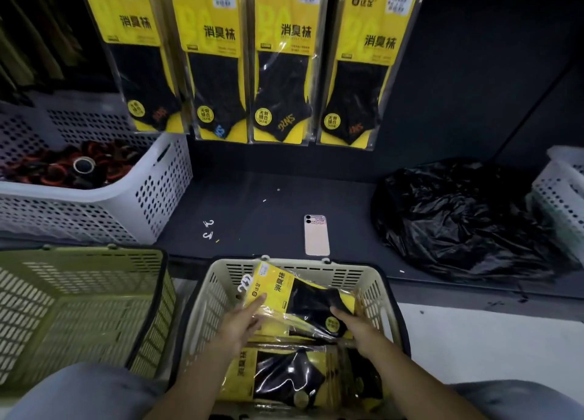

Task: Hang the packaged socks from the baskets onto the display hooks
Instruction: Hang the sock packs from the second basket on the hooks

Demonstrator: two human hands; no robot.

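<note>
A beige basket (373,286) right in front of me holds several yellow-and-black sock packs. Both hands are on a small stack of sock packs (300,296) lifted at the basket's far end, white hooks pointing left. My left hand (243,320) grips the stack's label end, thumb on top. My right hand (350,321) grips its sock end. More packs (281,375) lie flat in the near half of the basket. Several rows of the same packs (281,62) hang on the dark display wall above.
An empty green basket (79,309) stands at the left. A white perforated crate (126,198) with dark rolled items sits on the dark shelf at left. A phone (316,234), loose white hooks (208,228) and a black plastic bag (458,217) lie on the shelf. Another white crate (562,182) is at far right.
</note>
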